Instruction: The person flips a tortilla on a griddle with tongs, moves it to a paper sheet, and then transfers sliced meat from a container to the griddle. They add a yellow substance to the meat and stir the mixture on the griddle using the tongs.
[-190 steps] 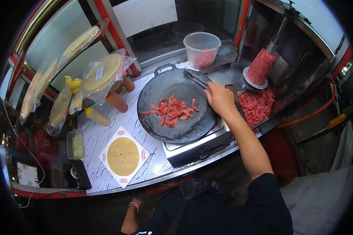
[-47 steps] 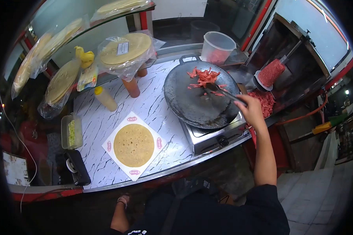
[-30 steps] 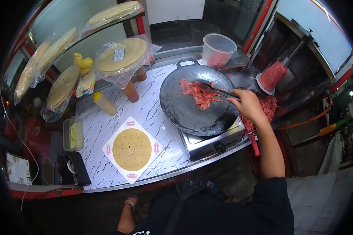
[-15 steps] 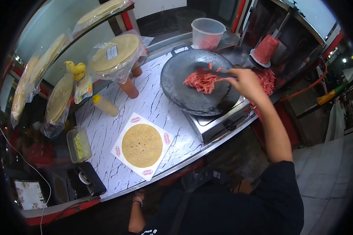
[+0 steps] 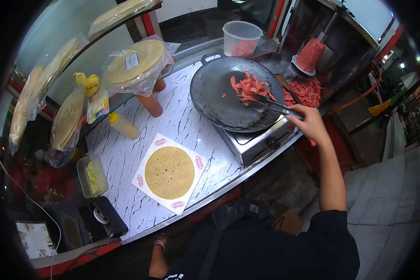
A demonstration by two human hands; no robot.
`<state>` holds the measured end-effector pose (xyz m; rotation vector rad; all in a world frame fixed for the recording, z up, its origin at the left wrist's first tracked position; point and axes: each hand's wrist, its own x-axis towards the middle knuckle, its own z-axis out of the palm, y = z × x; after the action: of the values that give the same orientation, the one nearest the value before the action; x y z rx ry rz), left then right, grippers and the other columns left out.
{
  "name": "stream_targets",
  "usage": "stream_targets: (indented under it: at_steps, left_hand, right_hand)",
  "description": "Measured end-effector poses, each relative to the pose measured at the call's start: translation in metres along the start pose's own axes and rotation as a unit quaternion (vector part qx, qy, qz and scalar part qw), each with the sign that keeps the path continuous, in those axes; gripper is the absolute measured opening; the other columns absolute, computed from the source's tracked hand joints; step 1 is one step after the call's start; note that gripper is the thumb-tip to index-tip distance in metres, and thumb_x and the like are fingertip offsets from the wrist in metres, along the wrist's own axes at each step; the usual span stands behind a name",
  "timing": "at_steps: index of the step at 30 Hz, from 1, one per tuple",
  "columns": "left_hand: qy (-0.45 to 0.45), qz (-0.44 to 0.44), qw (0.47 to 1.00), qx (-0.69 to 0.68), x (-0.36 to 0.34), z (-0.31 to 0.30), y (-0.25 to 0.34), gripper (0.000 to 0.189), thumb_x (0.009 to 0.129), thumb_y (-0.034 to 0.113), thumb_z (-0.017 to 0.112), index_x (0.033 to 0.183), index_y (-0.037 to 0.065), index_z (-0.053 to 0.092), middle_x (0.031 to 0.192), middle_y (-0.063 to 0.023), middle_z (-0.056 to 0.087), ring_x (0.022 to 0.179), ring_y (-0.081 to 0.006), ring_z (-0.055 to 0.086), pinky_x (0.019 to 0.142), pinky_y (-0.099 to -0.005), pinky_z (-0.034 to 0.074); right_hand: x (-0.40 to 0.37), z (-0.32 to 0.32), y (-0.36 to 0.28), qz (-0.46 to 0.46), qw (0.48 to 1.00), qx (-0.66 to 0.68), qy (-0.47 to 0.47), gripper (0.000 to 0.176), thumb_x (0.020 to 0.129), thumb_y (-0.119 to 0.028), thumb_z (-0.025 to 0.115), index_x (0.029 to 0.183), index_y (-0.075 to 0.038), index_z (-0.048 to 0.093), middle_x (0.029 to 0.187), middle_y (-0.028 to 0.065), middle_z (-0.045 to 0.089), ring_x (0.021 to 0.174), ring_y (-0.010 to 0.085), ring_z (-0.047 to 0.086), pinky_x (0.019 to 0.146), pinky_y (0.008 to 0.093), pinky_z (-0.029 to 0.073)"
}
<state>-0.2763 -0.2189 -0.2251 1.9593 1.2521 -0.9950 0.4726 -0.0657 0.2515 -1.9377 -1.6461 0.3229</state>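
My right hand is closed round the dark handle of a pair of tongs. The tips of the tongs reach into a loose heap of reddish meat strips on a wide black griddle pan. Under the pan is a metal gas stove. My left hand hangs low beside the counter's front edge, its fingers dark and blurred. A round flatbread lies flat on a square printed paper on the marbled counter, left of the stove.
Behind the pan stand a clear bucket and, further right, a meat cone on a spit above shredded meat. To the left are sauce bottles, bagged flatbreads and a tub of chopped greens.
My right hand has drawn back toward the pan's near right edge. The meat strips are more spread out and lie further back, and the tongs now show clearly.
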Motion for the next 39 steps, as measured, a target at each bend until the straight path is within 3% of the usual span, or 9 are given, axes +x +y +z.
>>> stream_targets:
  at_steps: [5, 7, 12, 16, 23, 25, 29, 33, 39]
  left_hand:
    - [-0.056, -0.048, 0.993, -0.088, 0.003, -0.025, 0.012, 0.037, 0.090, 0.039, 0.070, 0.117, 0.014, 0.075, 0.124, -0.0164, 0.072, 0.115, -0.0357, 0.069, 0.098, -0.0491, 0.055]
    - [0.049, 0.054, 0.993, 0.093, 0.018, -0.007, -0.003, 0.036, 0.092, 0.035, 0.065, 0.119, 0.014, 0.074, 0.126, -0.0163, 0.071, 0.114, -0.0359, 0.070, 0.097, -0.0492, 0.055]
    - [0.067, -0.010, 0.997, -0.024, 0.027, -0.018, 0.026, 0.035, 0.096, 0.033, 0.057, 0.121, 0.015, 0.072, 0.130, -0.0161, 0.070, 0.115, -0.0359, 0.069, 0.098, -0.0491, 0.055]
    - [0.086, 0.010, 0.995, -0.042, 0.026, 0.004, 0.044, 0.037, 0.101, 0.035, 0.048, 0.123, 0.015, 0.071, 0.132, -0.0173, 0.068, 0.115, -0.0360, 0.069, 0.103, -0.0493, 0.053]
    - [0.000, 0.025, 0.995, 0.098, -0.009, -0.006, 0.095, 0.033, 0.101, 0.032, 0.050, 0.118, 0.018, 0.075, 0.133, -0.0126, 0.069, 0.118, -0.0333, 0.069, 0.099, -0.0479, 0.056]
    - [-0.010, 0.042, 0.993, 0.113, 0.011, 0.025, 0.082, 0.050, 0.092, 0.041, 0.070, 0.135, 0.015, 0.064, 0.139, -0.0148, 0.066, 0.125, -0.0354, 0.065, 0.105, -0.0560, 0.048]
    - [-0.088, 0.082, 0.985, 0.124, 0.017, -0.009, 0.088, 0.057, 0.092, 0.044, 0.070, 0.140, 0.014, 0.059, 0.144, -0.0148, 0.062, 0.128, -0.0367, 0.062, 0.108, -0.0569, 0.046]
    - [0.060, 0.041, 0.995, 0.075, 0.026, -0.024, 0.078, 0.050, 0.095, 0.039, 0.061, 0.140, 0.016, 0.060, 0.140, -0.0132, 0.065, 0.125, -0.0364, 0.064, 0.109, -0.0531, 0.047]
    - [0.112, -0.033, 0.987, -0.112, 0.032, -0.014, 0.087, 0.044, 0.102, 0.031, 0.040, 0.134, 0.014, 0.065, 0.138, -0.0168, 0.065, 0.127, -0.0383, 0.062, 0.111, -0.0495, 0.047]
  right_hand:
    - [0.044, 0.026, 0.019, -0.105, 0.987, -0.088, 0.084, 0.035, 0.091, -0.029, 0.076, 0.114, -0.003, 0.074, 0.099, 0.0200, 0.075, 0.089, 0.0359, 0.073, 0.080, 0.0420, 0.055]
    - [0.065, 0.012, 0.018, -0.120, 0.983, -0.050, 0.132, 0.034, 0.091, -0.029, 0.076, 0.114, -0.004, 0.074, 0.100, 0.0207, 0.074, 0.089, 0.0364, 0.073, 0.079, 0.0423, 0.056]
    - [0.069, 0.013, 0.018, -0.105, 0.991, -0.085, 0.020, 0.034, 0.091, -0.032, 0.075, 0.113, -0.005, 0.075, 0.101, 0.0213, 0.074, 0.095, 0.0414, 0.070, 0.084, 0.0476, 0.054]
    - [0.087, -0.001, 0.032, -0.114, 0.986, -0.093, 0.072, 0.037, 0.090, -0.033, 0.076, 0.113, -0.004, 0.075, 0.102, 0.0223, 0.074, 0.094, 0.0414, 0.070, 0.084, 0.0468, 0.054]
    - [0.029, -0.050, 0.031, 0.011, 0.999, -0.051, 0.004, 0.036, 0.091, -0.029, 0.076, 0.111, 0.000, 0.075, 0.087, 0.0209, 0.075, 0.079, 0.0350, 0.075, 0.072, 0.0412, 0.056]
    - [0.024, -0.015, 0.032, -0.008, 0.999, 0.039, -0.021, 0.039, 0.090, -0.030, 0.077, 0.116, -0.001, 0.074, 0.090, 0.0205, 0.075, 0.081, 0.0341, 0.075, 0.074, 0.0409, 0.056]
    - [0.069, 0.015, 0.025, -0.150, 0.987, -0.054, 0.014, 0.034, 0.090, -0.030, 0.077, 0.112, -0.004, 0.075, 0.093, 0.0191, 0.074, 0.088, 0.0400, 0.070, 0.079, 0.0471, 0.055]
    - [0.100, 0.005, 0.026, -0.172, 0.979, -0.053, 0.091, 0.032, 0.091, -0.030, 0.075, 0.112, -0.005, 0.075, 0.096, 0.0198, 0.073, 0.090, 0.0421, 0.069, 0.078, 0.0486, 0.054]
    - [0.099, -0.022, 0.018, -0.179, 0.981, -0.075, -0.007, 0.034, 0.090, -0.031, 0.075, 0.110, -0.004, 0.075, 0.093, 0.0233, 0.072, 0.086, 0.0436, 0.069, 0.077, 0.0501, 0.054]
